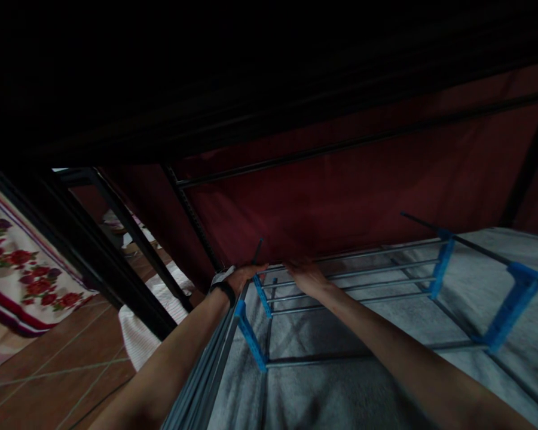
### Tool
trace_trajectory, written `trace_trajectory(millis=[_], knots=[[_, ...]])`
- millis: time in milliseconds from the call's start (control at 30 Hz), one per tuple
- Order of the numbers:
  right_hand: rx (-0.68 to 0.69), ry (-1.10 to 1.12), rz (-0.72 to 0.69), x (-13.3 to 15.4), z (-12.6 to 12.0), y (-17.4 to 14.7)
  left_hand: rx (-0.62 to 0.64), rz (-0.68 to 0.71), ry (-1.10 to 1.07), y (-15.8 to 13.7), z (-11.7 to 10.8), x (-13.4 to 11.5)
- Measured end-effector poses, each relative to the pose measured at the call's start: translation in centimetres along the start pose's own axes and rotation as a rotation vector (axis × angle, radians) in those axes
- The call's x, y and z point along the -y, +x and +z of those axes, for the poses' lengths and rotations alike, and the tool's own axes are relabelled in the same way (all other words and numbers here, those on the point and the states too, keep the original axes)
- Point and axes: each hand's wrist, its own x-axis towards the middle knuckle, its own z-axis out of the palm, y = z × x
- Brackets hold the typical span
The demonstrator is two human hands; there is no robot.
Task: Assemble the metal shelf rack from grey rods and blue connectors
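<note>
A rack frame of grey metal rods (354, 286) joined by blue plastic brackets (253, 340) lies across grey cloth. My left hand (242, 278), with a dark band on its wrist, closes round the far left corner of the frame, by the upright rod and a blue bracket. A little to its right, my right hand (308, 276) reaches over the farthest horizontal rod. Its fingers curl onto that rod near the left end and are partly lost in shadow. Several grey tubes (201, 382) lie bundled under my left forearm.
A dark red curtain (332, 197) hangs behind black metal bars (192, 221). Overhead is a dark surface. Left are a tiled floor (63, 370), a white ribbed cloth (137, 337) and a flowered cloth (31, 269). Grey cloth (363, 394) lies beneath the rack.
</note>
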Motion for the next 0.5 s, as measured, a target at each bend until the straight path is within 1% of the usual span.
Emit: trace_trajectory(millis=[67, 133, 167, 233, 300, 400, 467, 500], knots=[[-0.02, -0.004, -0.009, 0.4, -0.8, -0.8, 0.057, 0.006, -0.019, 0.0, -0.3, 0.0], [-0.053, -0.025, 0.005, -0.4, -2.3, -2.0, 0.097, 0.001, -0.027, 0.1, -0.6, 0.1], [-0.077, -0.047, 0.031, -1.3, -3.4, -2.7, 0.103, 0.0, -0.024, 0.1, -0.7, 0.1], [-0.118, -0.114, 0.125, -4.4, -6.3, -4.3, 0.072, 0.004, -0.005, 0.1, -0.8, 0.1], [-0.16, -0.207, 0.29, -8.6, -10.0, -6.2, 0.048, 0.003, 0.013, 0.0, -0.7, 0.0], [-0.187, -0.405, 0.552, -15.4, -16.1, -9.9, 0.072, -0.011, 0.003, -0.6, -0.3, -0.3], [-0.194, -0.421, 0.778, -19.1, -19.4, -12.7, 0.055, 0.01, 0.003, -1.0, -0.1, -0.6], [-0.168, -0.361, 0.88, -20.5, -20.6, -14.1, 0.035, 0.026, 0.006, -1.3, 0.0, -0.7]])
